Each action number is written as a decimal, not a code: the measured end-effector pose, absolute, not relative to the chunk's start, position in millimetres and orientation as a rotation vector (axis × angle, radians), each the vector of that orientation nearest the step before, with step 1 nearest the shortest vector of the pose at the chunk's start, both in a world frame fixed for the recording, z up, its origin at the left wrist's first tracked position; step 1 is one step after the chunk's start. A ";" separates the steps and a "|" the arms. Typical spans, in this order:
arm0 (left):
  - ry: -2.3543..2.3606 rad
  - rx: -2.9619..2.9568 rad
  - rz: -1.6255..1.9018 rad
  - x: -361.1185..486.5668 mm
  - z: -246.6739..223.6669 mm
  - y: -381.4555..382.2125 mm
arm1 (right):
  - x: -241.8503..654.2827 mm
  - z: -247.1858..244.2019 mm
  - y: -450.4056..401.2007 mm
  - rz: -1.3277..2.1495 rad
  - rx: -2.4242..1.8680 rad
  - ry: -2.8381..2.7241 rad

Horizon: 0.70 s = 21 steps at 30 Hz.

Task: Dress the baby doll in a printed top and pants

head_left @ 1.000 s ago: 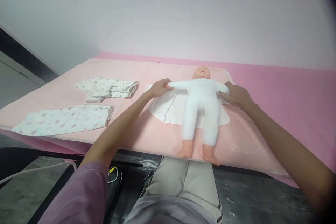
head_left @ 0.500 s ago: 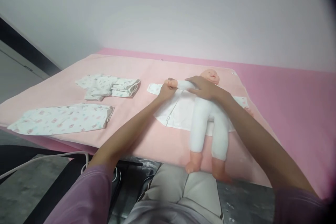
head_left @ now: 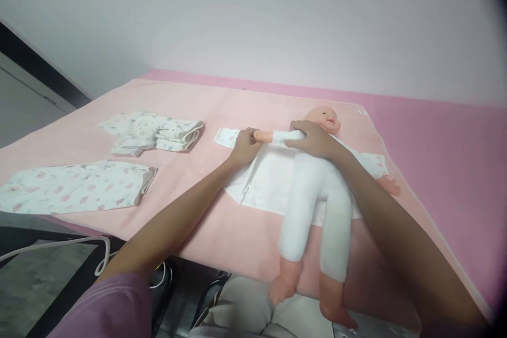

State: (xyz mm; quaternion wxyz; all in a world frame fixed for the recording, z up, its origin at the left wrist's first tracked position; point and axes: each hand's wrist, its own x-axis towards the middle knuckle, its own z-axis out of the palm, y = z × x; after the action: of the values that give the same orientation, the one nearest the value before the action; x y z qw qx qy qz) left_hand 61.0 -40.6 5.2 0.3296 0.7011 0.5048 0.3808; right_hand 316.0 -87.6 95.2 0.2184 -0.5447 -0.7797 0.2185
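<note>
Our right hand [head_left: 316, 140] is sitting on the doll's [head_left: 311, 171] outstretched arm [head_left: 282, 138], not the other arm [head_left: 390, 185] as a second ago. In the head view, our left hand [head_left: 243, 149] is curling its fingers around the doll's hand [head_left: 264, 136]; our right fingers are gripping the upper arm. The doll is lying over a white garment [head_left: 269, 182] on the pink-covered worktop [head_left: 222, 103]. We are apparently positioning this arm, and the next move is calling for steady support.
</note>
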 end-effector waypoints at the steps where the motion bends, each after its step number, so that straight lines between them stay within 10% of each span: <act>1: 1.313 1.780 1.038 59.2 5.6 -40.0 | 315.8 95.3 -86.8 0.601 -1.517 -2.165; 21: 1.279 2.143 1.012 55.9 4.6 -52.8 | 405.5 73.8 -158.5 0.298 -1.711 -1.907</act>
State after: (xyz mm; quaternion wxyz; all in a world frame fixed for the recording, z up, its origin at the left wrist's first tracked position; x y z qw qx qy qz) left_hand 55.9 -52.8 4.6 0.2226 0.7758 0.4629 0.3665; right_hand 405.5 -158.5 73.8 0.2775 -0.6372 -0.7104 0.1110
